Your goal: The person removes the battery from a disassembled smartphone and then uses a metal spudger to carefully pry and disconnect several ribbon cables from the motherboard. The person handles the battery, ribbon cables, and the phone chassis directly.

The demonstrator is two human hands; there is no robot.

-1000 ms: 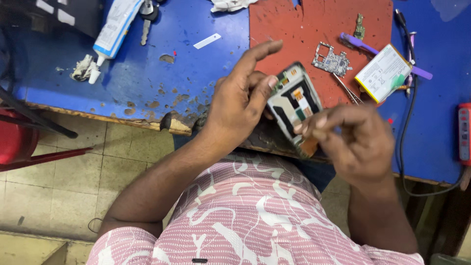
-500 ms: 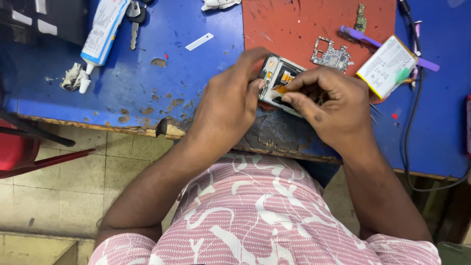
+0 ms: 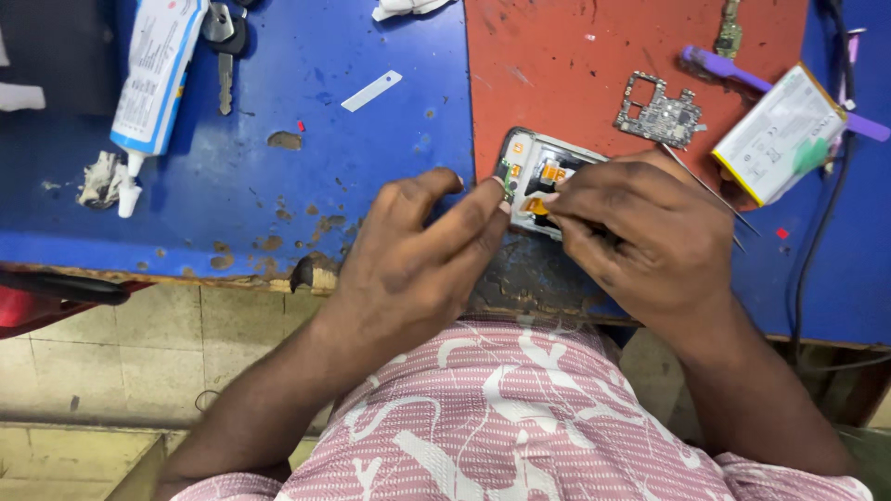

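1. Both hands have come down onto the bench since a second ago, when they held the opened phone [image 3: 538, 176] up off the edge; now it lies at the centre of the frame, on the lower left part of the red mat [image 3: 594, 56].
2. Left hand [image 3: 408, 260] sits lower centre, its fingers curled, the forefinger and thumb tips pressed against the phone's left edge, steadying it.
3. Right hand [image 3: 650, 232] covers the phone's right half, fingers pressed together on something small over the orange parts inside; what they pinch I cannot tell, it is hidden under the fingertips.
4. Just above the right hand, on the red mat, lies a bare circuit board [image 3: 661, 113], apart from the phone.
5. Thin metal tweezers [image 3: 705, 186] run slanting from beside that board down past the right hand's knuckles.
6. Upper right of the frame: a flat white battery [image 3: 780, 134] lies tilted, resting across a purple tool [image 3: 719, 67].
7. A black cable [image 3: 817, 241] trails down the right side over the blue table [image 3: 278, 195].
8. Upper left: a white and blue glue tube [image 3: 158, 65], nozzle pointing down at a crumpled white scrap [image 3: 97, 176], with a key [image 3: 223, 46] just beside the tube.
9. A small white strip [image 3: 371, 90] lies alone on the blue, upper centre.
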